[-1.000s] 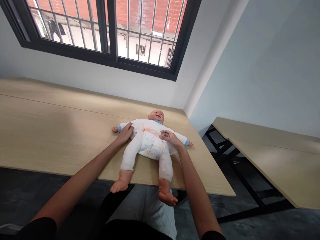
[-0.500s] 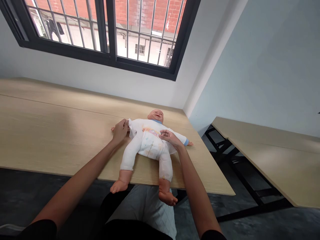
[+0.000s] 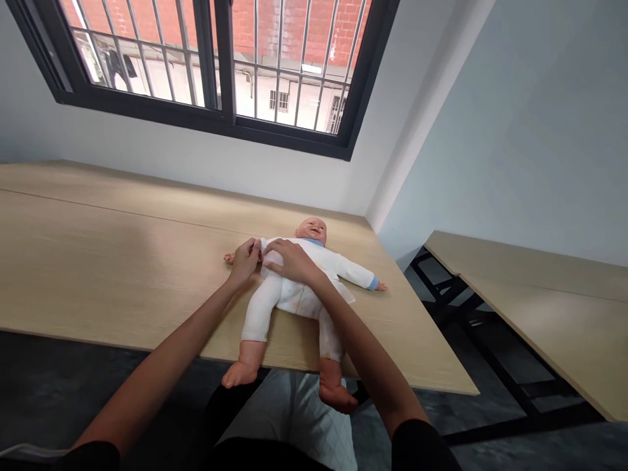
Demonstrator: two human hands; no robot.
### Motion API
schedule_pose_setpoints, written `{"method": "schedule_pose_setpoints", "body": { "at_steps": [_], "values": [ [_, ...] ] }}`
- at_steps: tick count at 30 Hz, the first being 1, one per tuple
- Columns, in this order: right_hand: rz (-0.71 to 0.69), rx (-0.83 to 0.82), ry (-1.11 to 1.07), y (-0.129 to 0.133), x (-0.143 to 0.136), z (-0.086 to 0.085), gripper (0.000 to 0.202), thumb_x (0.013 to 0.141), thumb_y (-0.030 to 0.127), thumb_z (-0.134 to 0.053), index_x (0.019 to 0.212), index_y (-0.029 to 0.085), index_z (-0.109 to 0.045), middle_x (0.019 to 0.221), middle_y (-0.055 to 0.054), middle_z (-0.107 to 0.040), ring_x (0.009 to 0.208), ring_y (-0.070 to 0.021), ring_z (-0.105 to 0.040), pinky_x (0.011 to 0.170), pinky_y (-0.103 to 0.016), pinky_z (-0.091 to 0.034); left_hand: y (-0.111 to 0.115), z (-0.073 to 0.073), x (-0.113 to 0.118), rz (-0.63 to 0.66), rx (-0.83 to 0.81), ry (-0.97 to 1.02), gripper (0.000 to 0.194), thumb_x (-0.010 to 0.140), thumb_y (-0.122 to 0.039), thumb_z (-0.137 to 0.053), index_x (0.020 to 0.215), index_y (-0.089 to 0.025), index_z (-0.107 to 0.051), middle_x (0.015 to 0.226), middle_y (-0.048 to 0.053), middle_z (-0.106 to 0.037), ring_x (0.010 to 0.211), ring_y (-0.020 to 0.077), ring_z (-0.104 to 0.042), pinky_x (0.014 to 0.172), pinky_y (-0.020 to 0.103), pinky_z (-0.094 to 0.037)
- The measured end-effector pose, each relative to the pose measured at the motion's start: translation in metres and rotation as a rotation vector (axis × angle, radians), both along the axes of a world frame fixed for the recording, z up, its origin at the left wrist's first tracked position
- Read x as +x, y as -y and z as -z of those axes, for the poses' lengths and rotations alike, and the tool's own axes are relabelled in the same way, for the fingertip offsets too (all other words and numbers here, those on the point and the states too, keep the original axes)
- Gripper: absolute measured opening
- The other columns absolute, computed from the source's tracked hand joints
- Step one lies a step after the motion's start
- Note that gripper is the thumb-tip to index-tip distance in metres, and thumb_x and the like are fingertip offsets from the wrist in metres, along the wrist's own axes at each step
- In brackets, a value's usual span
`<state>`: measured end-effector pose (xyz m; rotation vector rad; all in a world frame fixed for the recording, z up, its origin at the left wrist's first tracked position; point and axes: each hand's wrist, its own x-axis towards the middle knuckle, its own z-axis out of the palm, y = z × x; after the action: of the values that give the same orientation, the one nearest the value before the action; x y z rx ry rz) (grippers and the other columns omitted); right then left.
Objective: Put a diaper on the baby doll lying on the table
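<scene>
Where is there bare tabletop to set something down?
The table looks bare left of the left hand, with a smaller patch between the blue cuff and right edge. Crowded: around the right hand, over the doll.

Barred window point(image 3: 226, 121), pale walls point(image 3: 549, 144), wooden tables point(image 3: 98, 261), dark floor point(image 3: 59, 386)

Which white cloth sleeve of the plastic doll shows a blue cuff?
The picture's right sleeve shows its cuff; the other shows none beside the left hand and right hand.

Right hand point(image 3: 293, 261) has crossed the doll point(image 3: 300, 299) toward the left hand point(image 3: 245, 261).
</scene>
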<state>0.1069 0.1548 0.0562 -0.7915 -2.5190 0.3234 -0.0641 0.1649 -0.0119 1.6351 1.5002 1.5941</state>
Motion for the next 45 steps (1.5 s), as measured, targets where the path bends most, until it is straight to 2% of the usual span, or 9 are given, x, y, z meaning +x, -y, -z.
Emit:
{"method": "schedule_pose_setpoints", "body": {
  "at_steps": [4,8,13,19,23,25,28,32,45],
  "values": [
    [0.205,0.042,0.352,-0.012,-0.015,0.011,0.021,0.090,0.027,-0.053,0.100,0.018,-0.070,0.105,-0.009,-0.069,0.101,-0.0250,-0.060,0.086,-0.034,-0.041,-0.001,0.001,-0.001,-0.038,-0.020,0.006,0.035,0.093,-0.041,-0.037,0.064,-0.023,-0.044,0.056,-0.001,-0.054,0.056,0.0158,-0.055,0.058,0.026,-0.044],
    [0.332,0.043,0.406,-0.024,-0.013,0.022,0.028,0.088,0.026,-0.052,0.098,0.008,-0.071,0.114,-0.022,-0.063,0.113,-0.0344,-0.052,0.091,-0.041,-0.040,0.001,0.000,0.000,-0.083,-0.024,-0.002,0.036,0.094,-0.041,-0.035,0.064,-0.023,-0.044,0.058,-0.001,-0.056,0.059,0.0167,-0.055,0.060,0.027,-0.042],
    [0.400,0.025,0.417,-0.027,-0.021,0.029,0.036,0.080,0.023,-0.060,0.108,0.002,-0.066,0.119,-0.025,-0.058,0.116,-0.0364,-0.047,0.095,-0.042,-0.039,0.013,-0.006,0.012,-0.028,0.013,-0.060,0.035,0.093,-0.040,-0.040,0.063,-0.023,-0.042,0.057,-0.002,-0.053,0.059,0.0165,-0.052,0.062,0.028,-0.040],
    [0.424,-0.010,0.339,-0.021,-0.023,0.029,0.043,0.078,0.023,-0.062,0.117,0.006,-0.056,0.121,-0.020,-0.058,0.117,-0.0324,-0.049,0.095,-0.040,-0.040,0.023,-0.009,0.026,0.071,0.051,-0.092,0.034,0.094,-0.041,-0.036,0.065,-0.023,-0.040,0.058,-0.001,-0.048,0.058,0.0168,-0.047,0.060,0.029,-0.039],
    [0.282,-0.106,-0.049,-0.011,0.005,0.018,0.053,0.081,0.021,-0.056,0.132,0.014,-0.044,0.135,-0.012,-0.052,0.119,-0.0207,-0.052,0.097,-0.033,-0.043,0.023,-0.013,0.026,0.106,0.062,-0.109,0.035,0.095,-0.043,-0.035,0.066,-0.023,-0.041,0.060,-0.001,-0.048,0.060,0.0168,-0.047,0.060,0.028,-0.039],
    [0.195,-0.135,-0.191,-0.004,0.024,0.016,0.049,0.082,0.023,-0.056,0.131,0.019,-0.049,0.134,-0.009,-0.054,0.124,-0.0212,-0.050,0.104,-0.037,-0.038,0.023,-0.014,0.026,0.125,0.069,-0.122,0.036,0.095,-0.043,-0.034,0.067,-0.023,-0.042,0.060,-0.001,-0.049,0.060,0.0168,-0.048,0.059,0.028,-0.039],
    [0.203,-0.172,-0.098,0.006,0.044,0.022,0.045,0.086,0.037,-0.061,0.128,0.024,-0.057,0.136,-0.008,-0.056,0.130,-0.0262,-0.046,0.114,-0.048,-0.026,0.026,-0.016,0.029,0.159,0.094,-0.153,0.036,0.095,-0.043,-0.035,0.066,-0.023,-0.043,0.060,-0.001,-0.049,0.059,0.0169,-0.049,0.059,0.028,-0.040],
    [0.246,-0.206,0.042,0.009,0.044,0.035,0.050,0.090,0.044,-0.058,0.135,0.022,-0.054,0.148,-0.010,-0.044,0.142,-0.0293,-0.031,0.117,-0.056,-0.013,0.034,-0.016,0.034,0.228,0.138,-0.216,0.032,0.093,-0.041,-0.041,0.068,-0.022,-0.049,0.065,0.000,-0.054,0.064,0.0178,-0.051,0.064,0.030,-0.042],
    [0.256,-0.210,-0.046,0.003,0.043,0.053,0.068,0.086,0.038,-0.062,0.147,0.019,-0.038,0.152,-0.010,-0.038,0.145,-0.0250,-0.025,0.120,-0.050,-0.007,0.029,-0.013,0.041,0.422,0.066,-0.313,0.027,0.087,-0.040,-0.059,0.072,-0.021,-0.070,0.077,0.004,-0.069,0.080,0.0212,-0.060,0.080,0.034,-0.046]
  ]
}}
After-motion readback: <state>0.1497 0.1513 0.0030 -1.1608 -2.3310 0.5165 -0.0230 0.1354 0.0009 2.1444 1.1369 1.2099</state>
